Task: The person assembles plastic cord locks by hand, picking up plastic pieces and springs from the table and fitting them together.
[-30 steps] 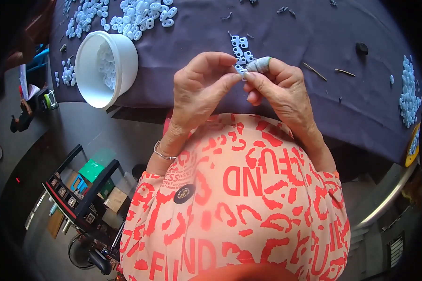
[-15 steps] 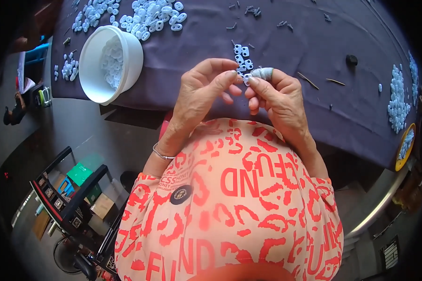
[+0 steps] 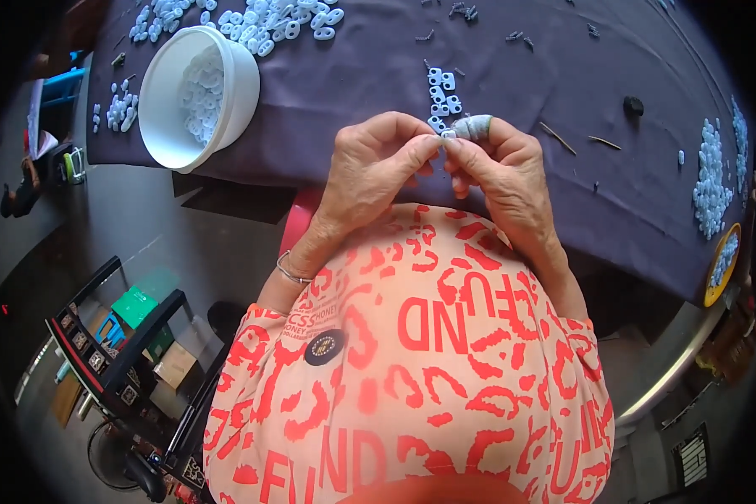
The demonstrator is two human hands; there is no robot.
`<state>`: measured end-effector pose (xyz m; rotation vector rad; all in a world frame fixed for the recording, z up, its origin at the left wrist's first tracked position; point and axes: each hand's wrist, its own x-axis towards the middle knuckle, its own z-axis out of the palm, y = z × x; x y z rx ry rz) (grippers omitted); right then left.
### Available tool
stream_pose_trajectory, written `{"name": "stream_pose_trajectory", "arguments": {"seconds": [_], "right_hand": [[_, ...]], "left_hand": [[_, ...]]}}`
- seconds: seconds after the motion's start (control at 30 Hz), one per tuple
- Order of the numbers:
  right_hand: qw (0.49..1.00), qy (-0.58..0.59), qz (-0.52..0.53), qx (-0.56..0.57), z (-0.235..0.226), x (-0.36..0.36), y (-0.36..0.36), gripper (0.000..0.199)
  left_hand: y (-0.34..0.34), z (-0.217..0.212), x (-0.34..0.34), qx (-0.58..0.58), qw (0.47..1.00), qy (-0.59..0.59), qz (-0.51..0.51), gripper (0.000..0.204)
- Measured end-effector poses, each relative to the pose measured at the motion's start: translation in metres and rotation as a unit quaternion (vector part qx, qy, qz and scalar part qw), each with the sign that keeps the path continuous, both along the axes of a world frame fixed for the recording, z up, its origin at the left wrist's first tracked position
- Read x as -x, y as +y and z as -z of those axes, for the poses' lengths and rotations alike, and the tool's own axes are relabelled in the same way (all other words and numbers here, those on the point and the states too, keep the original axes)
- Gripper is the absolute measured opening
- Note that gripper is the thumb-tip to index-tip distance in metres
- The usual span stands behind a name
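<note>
Just beyond my chest, above the table's near edge, my two hands meet fingertip to fingertip. My right hand (image 3: pixel 512 172), its index finger wrapped in pale tape, pinches a small white plastic piece (image 3: pixel 448 133) between thumb and index finger. The thumb and index finger of my left hand (image 3: pixel 378 164) are pressed together against the near side of that piece; whatever they grip is hidden. Right beyond the fingertips lies a short cluster of white plastic pieces with dark holes (image 3: pixel 437 94) on the dark tablecloth.
A white tub (image 3: pixel 242 109) of small white pieces stands at the left. Oval white rings (image 3: pixel 269 21) are heaped behind it. Small grey parts (image 3: pixel 462 12) lie scattered at the back. Two thin sticks (image 3: pixel 558 139), a black lump (image 3: pixel 633 107) and a white pile (image 3: pixel 711 185) lie rightward.
My left thumb and index finger have closed in on the white piece and now meet the right fingertips. The whole view has shifted slightly.
</note>
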<state>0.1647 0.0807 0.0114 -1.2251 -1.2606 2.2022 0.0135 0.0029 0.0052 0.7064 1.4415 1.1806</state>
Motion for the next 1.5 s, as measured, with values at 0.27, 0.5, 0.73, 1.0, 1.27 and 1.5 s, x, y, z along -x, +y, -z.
{"name": "stream_pose_trajectory", "arguments": {"seconds": [0.27,0.5,0.73,1.0,1.27,1.5], "right_hand": [[1.000,0.022,0.008,-0.006,0.004,-0.001,0.000,0.012],[0.999,0.044,0.026,-0.008,0.004,0.000,-0.002,0.012],[0.998,0.040,0.008,-0.052,0.008,-0.002,-0.002,0.013],[0.997,0.010,0.039,0.060,-0.001,0.000,0.003,0.020],[0.996,0.037,0.029,0.082,0.006,-0.001,0.002,0.017],[1.000,0.020,-0.004,0.019,0.006,-0.001,0.004,0.014]], "left_hand": [[-0.002,0.005,-0.003,-0.005,1.000,-0.001,-0.004,0.014],[0.000,0.004,-0.003,-0.014,0.999,-0.028,-0.016,0.013],[0.000,0.006,-0.003,-0.003,0.999,-0.043,-0.024,0.014],[0.001,0.013,-0.005,-0.087,0.990,0.108,-0.029,0.009],[0.002,0.017,-0.004,-0.162,0.966,0.199,-0.012,0.013],[0.000,0.010,0.000,-0.010,1.000,-0.004,-0.016,0.015]]}}
